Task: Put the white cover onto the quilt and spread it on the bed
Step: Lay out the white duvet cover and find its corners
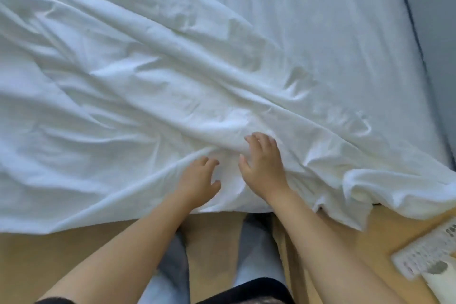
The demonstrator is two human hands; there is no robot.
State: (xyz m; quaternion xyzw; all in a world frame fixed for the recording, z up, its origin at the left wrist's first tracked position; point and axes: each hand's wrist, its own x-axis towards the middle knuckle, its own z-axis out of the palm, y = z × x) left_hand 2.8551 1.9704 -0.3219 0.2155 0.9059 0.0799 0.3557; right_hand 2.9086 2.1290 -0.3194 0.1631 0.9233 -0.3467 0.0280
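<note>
- at the near edge of the bed, the right hand rests flat on the white cover, its fingers spread and nearly straight.
- the left hand sits just beside it, the two hands close but not touching; its fingers bend down onto the cloth, and i cannot tell whether they pinch a fold.
- the one white cover lies rumpled in long slanting folds over most of the bed. its near hem hangs over the edge by the person's legs, and one bunched corner droops at the right.
- smoother white bedding shows at the far right of the bed, bordered by a dark edge.
- one white perforated object, blurred, lies on the tan floor at the lower right.
</note>
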